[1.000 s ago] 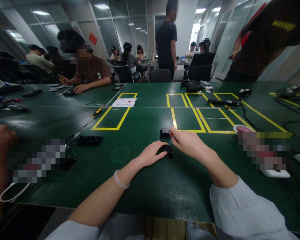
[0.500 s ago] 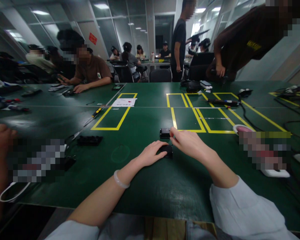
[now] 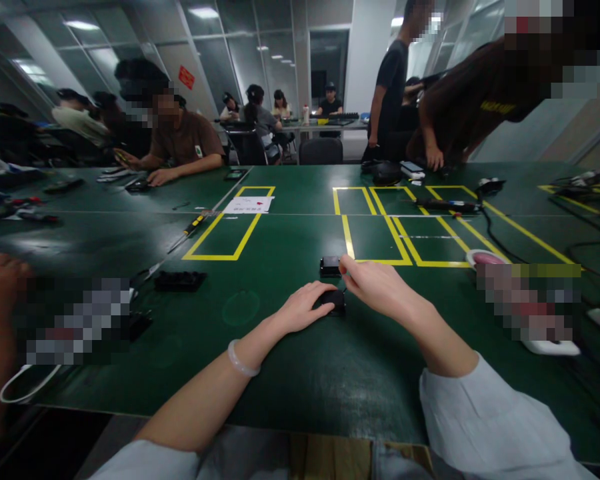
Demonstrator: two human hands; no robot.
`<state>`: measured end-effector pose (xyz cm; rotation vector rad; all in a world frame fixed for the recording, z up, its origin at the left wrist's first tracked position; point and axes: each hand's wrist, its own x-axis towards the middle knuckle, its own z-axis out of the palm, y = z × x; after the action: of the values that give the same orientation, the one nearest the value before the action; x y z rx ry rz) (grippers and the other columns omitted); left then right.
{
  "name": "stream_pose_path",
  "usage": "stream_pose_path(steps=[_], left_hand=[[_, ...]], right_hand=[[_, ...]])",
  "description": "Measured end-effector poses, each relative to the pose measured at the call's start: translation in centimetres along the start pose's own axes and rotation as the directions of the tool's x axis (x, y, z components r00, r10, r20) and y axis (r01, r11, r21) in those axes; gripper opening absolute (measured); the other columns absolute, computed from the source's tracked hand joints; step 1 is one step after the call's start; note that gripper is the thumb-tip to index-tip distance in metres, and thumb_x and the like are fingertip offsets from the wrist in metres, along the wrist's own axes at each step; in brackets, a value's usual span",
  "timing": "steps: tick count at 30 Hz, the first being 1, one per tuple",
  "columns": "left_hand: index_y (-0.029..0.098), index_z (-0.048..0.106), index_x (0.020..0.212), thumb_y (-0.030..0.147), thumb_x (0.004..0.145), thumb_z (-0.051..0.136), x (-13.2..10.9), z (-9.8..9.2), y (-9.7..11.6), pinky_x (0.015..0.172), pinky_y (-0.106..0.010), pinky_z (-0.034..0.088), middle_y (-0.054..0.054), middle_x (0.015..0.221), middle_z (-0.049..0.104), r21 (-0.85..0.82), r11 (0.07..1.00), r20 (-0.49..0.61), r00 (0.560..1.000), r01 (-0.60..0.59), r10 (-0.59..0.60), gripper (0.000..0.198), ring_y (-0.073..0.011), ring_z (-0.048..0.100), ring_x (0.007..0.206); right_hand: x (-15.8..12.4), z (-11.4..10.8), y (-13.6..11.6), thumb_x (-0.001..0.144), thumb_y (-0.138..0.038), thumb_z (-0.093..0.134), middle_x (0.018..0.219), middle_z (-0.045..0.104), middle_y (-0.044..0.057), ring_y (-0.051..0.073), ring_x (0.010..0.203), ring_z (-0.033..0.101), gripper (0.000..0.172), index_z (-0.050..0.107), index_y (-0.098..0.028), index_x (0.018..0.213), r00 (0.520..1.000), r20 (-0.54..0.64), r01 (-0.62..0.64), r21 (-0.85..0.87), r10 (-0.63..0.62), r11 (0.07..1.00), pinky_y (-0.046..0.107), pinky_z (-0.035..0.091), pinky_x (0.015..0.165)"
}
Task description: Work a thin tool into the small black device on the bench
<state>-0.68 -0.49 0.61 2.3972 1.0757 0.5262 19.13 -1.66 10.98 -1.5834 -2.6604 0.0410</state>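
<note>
My left hand [image 3: 305, 308] reaches in from the left, its thumb and fingers closed around a small black block [image 3: 338, 303] on the green table. Fingers hide part of that block. Just to the right, my right hand [image 3: 380, 285] is held in a pinch above the block's edge. A thin dark tip shows under its fingers, too small to name. Right behind sits a second black box-shaped piece [image 3: 329, 267], close to my right fingertips.
Yellow tape rectangles [image 3: 377, 261] mark the green table [image 3: 280, 393]. A dark ridged part [image 3: 180, 281] and a yellow-black screwdriver [image 3: 194, 225] lie to the left. Blurred-out white-edged items flank both sides. Another person's hand [image 3: 3, 277] is at far left. A black cabled tool [image 3: 447, 205] lies right.
My hands and both black pieces look almost unmoved. In the background, a standing person has shifted right, and the leaning person's hand has moved slightly left and down toward the table.
</note>
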Motion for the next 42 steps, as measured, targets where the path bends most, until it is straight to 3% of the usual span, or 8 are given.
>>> stream_pose_path(steps=[5,14,20,29,36,42], left_hand=[[0.024,0.051,0.126,0.04,0.094,0.048,0.0,0.1,0.02,0.094,-0.039,0.044,-0.007,0.116,0.059,0.001,1.0,-0.004,1.0,0.002,-0.002,0.036,-0.0235,0.056,0.105],[0.023,0.051,0.126,0.037,0.094,0.049,-0.05,-0.01,0.09,0.094,-0.037,0.044,-0.007,0.117,0.059,-0.002,1.0,-0.003,1.0,-0.012,0.012,0.034,-0.0227,0.055,0.107],[0.024,0.05,0.126,0.038,0.094,0.048,-0.03,0.11,-0.06,0.094,-0.038,0.044,-0.007,0.116,0.059,0.004,1.0,-0.003,1.0,-0.009,0.009,0.035,-0.0235,0.055,0.106],[0.024,0.05,0.126,0.038,0.094,0.048,-0.02,0.11,-0.11,0.094,-0.038,0.044,-0.007,0.118,0.059,0.002,1.0,-0.004,1.0,-0.015,0.015,0.035,-0.0238,0.055,0.108],[0.024,0.05,0.127,0.039,0.095,0.047,-0.13,0.16,-0.09,0.094,-0.039,0.044,-0.007,0.117,0.059,0.0,1.0,-0.001,1.0,-0.003,0.003,0.036,-0.0238,0.055,0.106],[0.024,0.051,0.127,0.039,0.095,0.047,-0.09,0.07,-0.06,0.094,-0.039,0.044,-0.007,0.117,0.059,-0.001,1.0,-0.005,1.0,-0.007,0.007,0.036,-0.0236,0.055,0.107]], right_hand=[[0.09,0.19,0.0,0.098,-0.032,0.033,0.087,0.07,0.006,0.021,0.075,0.066,0.02,0.046,-0.02,0.106,1.0,-0.014,-0.009,-0.026,0.008,1.0,0.027,0.025,0.054],[0.04,0.12,0.17,0.096,-0.024,0.034,0.088,0.07,0.006,0.02,0.076,0.066,0.016,0.046,-0.02,0.106,1.0,-0.014,0.004,0.0,-0.004,1.0,0.026,0.025,0.054],[0.29,0.48,0.19,0.098,-0.035,0.034,0.086,0.07,0.005,0.02,0.074,0.065,0.02,0.046,-0.02,0.105,1.0,-0.011,-0.009,-0.014,0.009,1.0,0.026,0.025,0.053],[0.22,0.47,0.39,0.097,-0.026,0.032,0.087,0.07,0.006,0.019,0.073,0.065,0.018,0.046,-0.02,0.108,1.0,-0.001,0.007,0.007,-0.007,1.0,0.026,0.026,0.054],[0.27,0.69,0.33,0.098,-0.033,0.034,0.085,0.069,0.006,0.02,0.074,0.065,0.019,0.046,-0.02,0.104,1.0,-0.027,-0.005,-0.013,0.004,1.0,0.027,0.024,0.052],[0.3,0.68,0.49,0.098,-0.027,0.031,0.085,0.07,0.006,0.019,0.071,0.065,0.018,0.046,-0.02,0.107,1.0,-0.014,0.006,-0.014,-0.006,1.0,0.027,0.022,0.052]])
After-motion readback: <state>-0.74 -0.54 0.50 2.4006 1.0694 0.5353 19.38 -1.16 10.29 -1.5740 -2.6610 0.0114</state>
